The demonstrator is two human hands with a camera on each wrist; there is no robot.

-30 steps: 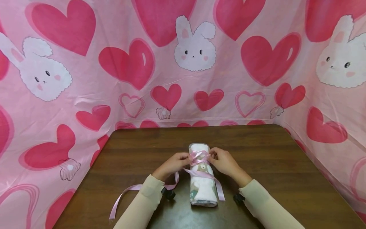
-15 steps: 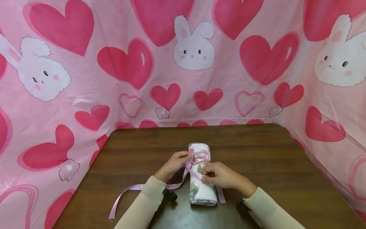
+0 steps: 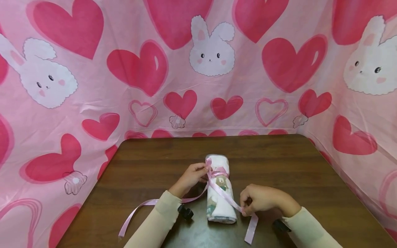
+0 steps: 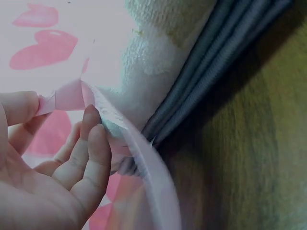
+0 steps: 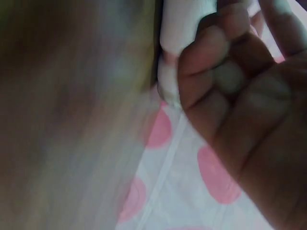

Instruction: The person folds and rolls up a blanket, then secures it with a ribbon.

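Observation:
A rolled towel (image 3: 221, 203), white with a bear print, lies lengthwise on the table with a pink ribbon (image 3: 225, 196) tied round its upper part. At the towel's left side my left hand (image 3: 190, 177) pinches the ribbon between thumb and finger; the left wrist view shows a fold of ribbon (image 4: 69, 97) in that pinch. My right hand (image 3: 263, 199), to the right of the towel, pinches one ribbon tail drawn diagonally across the towel, its end hanging below the fingers. In the right wrist view the curled fingers (image 5: 206, 52) hide the ribbon.
The brown wooden table (image 3: 155, 151) extends on all sides of the towel. Another ribbon tail (image 3: 136, 208) curves left past the left sleeve. A pink curtain (image 3: 204, 86) with hearts and rabbits surrounds the table's back and sides.
My right hand has left the towel's upper part, taken the ribbon tail and drawn it down to the right. The left hand stays by the towel's left side, with ribbon now upright at its fingertips.

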